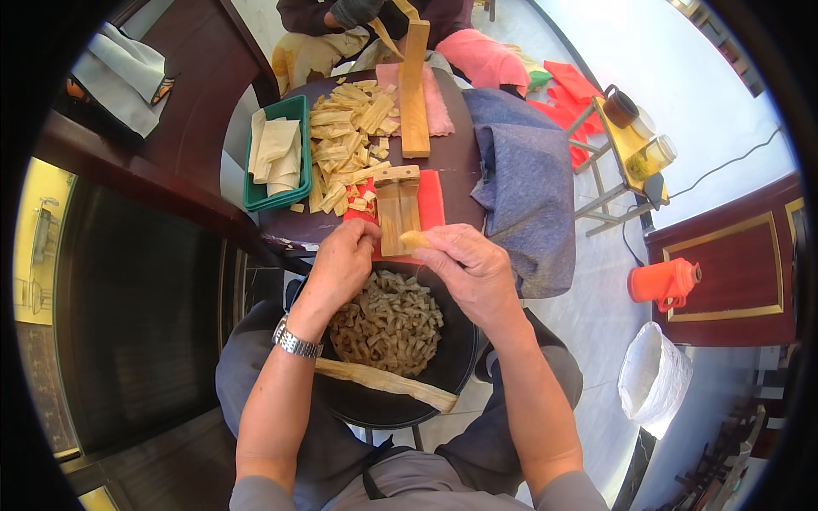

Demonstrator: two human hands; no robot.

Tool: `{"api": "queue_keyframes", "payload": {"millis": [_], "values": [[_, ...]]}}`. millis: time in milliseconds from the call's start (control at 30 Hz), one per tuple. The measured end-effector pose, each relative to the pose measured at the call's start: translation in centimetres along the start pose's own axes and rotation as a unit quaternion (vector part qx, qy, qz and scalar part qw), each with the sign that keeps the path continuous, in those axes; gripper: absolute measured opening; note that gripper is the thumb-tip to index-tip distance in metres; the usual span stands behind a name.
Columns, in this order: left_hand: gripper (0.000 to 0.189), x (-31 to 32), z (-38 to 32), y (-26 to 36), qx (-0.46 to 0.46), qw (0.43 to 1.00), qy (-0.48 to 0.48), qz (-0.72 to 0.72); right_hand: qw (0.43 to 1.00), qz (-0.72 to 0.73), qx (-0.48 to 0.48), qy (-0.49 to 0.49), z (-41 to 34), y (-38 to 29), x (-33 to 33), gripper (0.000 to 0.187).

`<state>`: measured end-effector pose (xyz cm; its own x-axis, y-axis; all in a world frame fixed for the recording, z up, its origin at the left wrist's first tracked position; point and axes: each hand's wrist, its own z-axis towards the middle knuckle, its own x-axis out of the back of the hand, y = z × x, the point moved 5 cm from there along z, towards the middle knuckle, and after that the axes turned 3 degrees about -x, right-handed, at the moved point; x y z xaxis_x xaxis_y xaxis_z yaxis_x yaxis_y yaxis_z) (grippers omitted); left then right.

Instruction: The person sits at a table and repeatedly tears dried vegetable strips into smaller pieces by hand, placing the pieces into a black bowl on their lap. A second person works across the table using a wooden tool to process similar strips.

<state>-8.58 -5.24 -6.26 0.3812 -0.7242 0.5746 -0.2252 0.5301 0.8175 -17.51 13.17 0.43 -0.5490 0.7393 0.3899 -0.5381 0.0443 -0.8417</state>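
Observation:
My right hand pinches a small pale-yellow piece between thumb and fingers, over the near right corner of a small wooden jig. My left hand is curled at the jig's left side; its fingertips are hidden, so whether it holds anything cannot be seen. The jig lies on red cloth at the table's near edge. Below my hands a black basin contains a heap of short cut pieces. One long dried strip rests across the basin's near side.
Flat dried strips are piled on the dark table, beside a green plastic basket with folded sheets. A long wooden block stands beyond. Opposite sits a person with a dark-gloved hand. Blue-grey cloth drapes the table's right side.

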Motion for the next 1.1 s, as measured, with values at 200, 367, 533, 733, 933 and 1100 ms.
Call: {"api": "queue_keyframes", "payload": {"millis": [200,367,533,733,933,1100], "values": [[0.029,0.3,3.2,-0.4,0.113,0.981,-0.053,-0.148,1.000,-0.005,-0.020,-0.005,-0.2,0.3,-0.3,0.018],[0.040,1.2,3.3,0.0,0.052,0.982,0.067,-0.167,0.999,0.005,-0.027,-0.017,-0.2,0.6,-0.8,0.018],[0.032,2.1,1.4,1.2,0.050,0.975,0.053,-0.212,0.999,-0.019,0.016,-0.023,-0.2,-0.4,-0.3,0.021],[0.047,-2.2,-4.4,2.8,0.223,0.745,-0.215,-0.590,0.981,-0.068,0.180,0.000,-0.7,-2.9,-1.0,0.030],[0.047,-2.6,-4.9,5.1,0.254,0.688,-0.165,-0.659,0.971,-0.079,0.225,-0.027,-2.3,-5.7,-2.9,0.033],[0.030,-1.5,-4.1,5.5,0.197,0.733,-0.160,-0.631,0.967,-0.040,0.245,-0.050,-3.0,-6.8,-3.7,0.027]]}}
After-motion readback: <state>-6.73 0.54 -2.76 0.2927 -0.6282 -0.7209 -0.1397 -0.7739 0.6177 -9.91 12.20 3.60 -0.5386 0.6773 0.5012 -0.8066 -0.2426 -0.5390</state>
